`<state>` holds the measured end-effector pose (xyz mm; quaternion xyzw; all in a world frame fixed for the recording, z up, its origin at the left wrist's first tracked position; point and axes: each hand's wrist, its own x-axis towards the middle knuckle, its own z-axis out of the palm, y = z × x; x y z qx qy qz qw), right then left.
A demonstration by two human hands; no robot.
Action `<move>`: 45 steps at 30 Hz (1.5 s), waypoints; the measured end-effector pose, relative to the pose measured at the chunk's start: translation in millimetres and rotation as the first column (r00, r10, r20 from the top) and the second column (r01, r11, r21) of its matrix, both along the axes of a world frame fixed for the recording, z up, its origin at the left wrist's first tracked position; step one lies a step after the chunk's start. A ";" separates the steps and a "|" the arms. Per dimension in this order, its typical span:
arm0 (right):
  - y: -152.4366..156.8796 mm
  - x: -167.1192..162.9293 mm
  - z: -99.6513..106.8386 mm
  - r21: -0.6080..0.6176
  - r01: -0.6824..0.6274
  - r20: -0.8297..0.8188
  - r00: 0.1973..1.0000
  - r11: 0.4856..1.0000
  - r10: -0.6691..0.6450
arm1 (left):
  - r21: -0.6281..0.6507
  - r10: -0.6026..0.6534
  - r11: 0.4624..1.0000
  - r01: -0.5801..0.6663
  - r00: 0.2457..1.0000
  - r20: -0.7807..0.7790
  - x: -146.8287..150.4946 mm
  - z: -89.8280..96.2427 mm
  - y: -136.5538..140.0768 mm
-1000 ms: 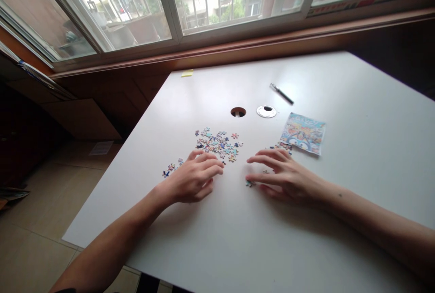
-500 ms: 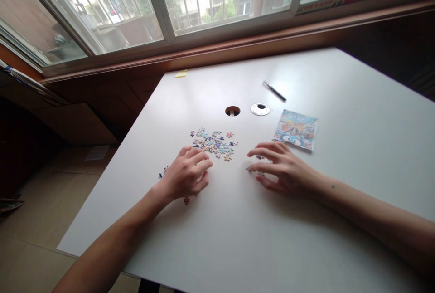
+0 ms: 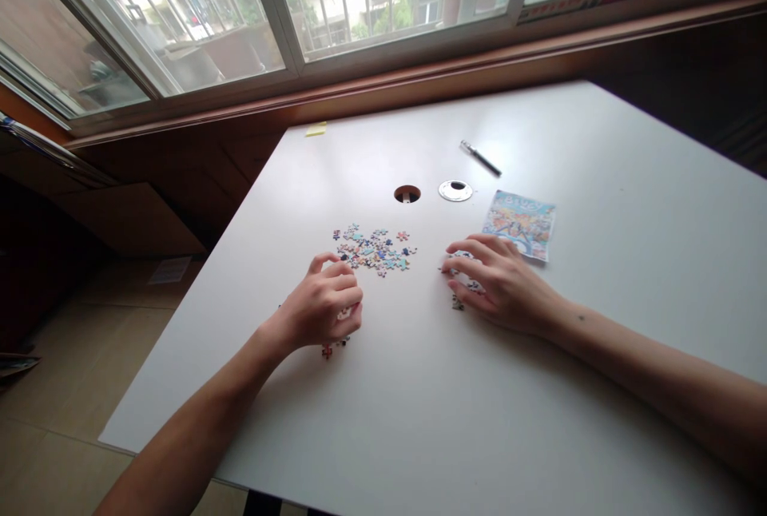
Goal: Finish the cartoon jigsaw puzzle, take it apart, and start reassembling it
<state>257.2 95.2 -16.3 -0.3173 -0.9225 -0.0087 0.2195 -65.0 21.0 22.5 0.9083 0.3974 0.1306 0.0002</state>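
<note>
Low over the left part of the table, my left hand (image 3: pixel 323 300) has its fingers curled inward around jigsaw pieces. Bits of pieces show between its fingers, but most of what lies under the palm is hidden. A red jigsaw piece (image 3: pixel 327 351) lies just below that hand. Beyond its fingertips spreads a loose heap of small jigsaw pieces (image 3: pixel 383 248) in mixed colours. On the right, my right hand (image 3: pixel 494 276) is spread, fingers apart and bent downward over a smaller group of jigsaw pieces (image 3: pixel 459 302), partly covering them.
Behind my right hand lies a colourful printed sheet (image 3: pixel 520 222). Further back are a pen (image 3: pixel 481 158), a round metal cover (image 3: pixel 455 191) and a cable hole (image 3: pixel 407 194) in the white table (image 3: pixel 383 420). A yellow sticky note (image 3: pixel 315 129) sits at the far edge, near the window.
My left hand has shifted slightly left, its fingers more curled. My right hand has moved slightly up the table, and pieces beneath it show in different places. The view has tilted a little.
</note>
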 end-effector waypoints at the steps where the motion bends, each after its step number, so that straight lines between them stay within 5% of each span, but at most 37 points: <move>1: 0.1 0.0 0.1 -0.002 -0.001 -0.001 1.000 1.000 0.001 | 0.005 0.021 1.000 -0.021 1.000 0.001 -1.0 -1.5 0.7; 13: 0.9 0.8 -1.1 0.002 -0.036 -0.017 0.999 0.999 0.036 | -0.038 0.029 0.999 -0.032 0.998 -0.061 6.0 -14.4 -0.4; 18: -2.9 0.6 2.8 0.001 -0.321 0.069 0.945 0.947 0.320 | -0.049 -0.086 0.995 0.082 0.992 -0.091 19.7 -11.9 -6.9; 21: -4.2 -0.7 3.4 -0.027 -0.411 0.155 0.899 0.911 0.410 | -0.063 -0.055 0.997 0.050 0.994 -0.090 17.3 -9.9 -5.2; 26: -3.9 -0.3 -0.2 -0.018 -0.326 0.096 0.941 0.945 0.326 | -0.060 0.135 0.988 -0.139 0.988 -0.071 0.7 -7.2 3.1; 37: -2.8 -0.7 -2.9 -0.017 -0.144 0.003 0.989 0.989 0.145 | -0.014 0.144 0.989 -0.145 0.988 -0.060 -2.7 -6.3 2.6; 45: -3.2 0.8 -0.5 -0.022 -0.317 0.053 0.947 0.948 0.318 | -0.112 -0.142 0.985 0.134 0.988 -0.065 24.2 -3.5 -11.8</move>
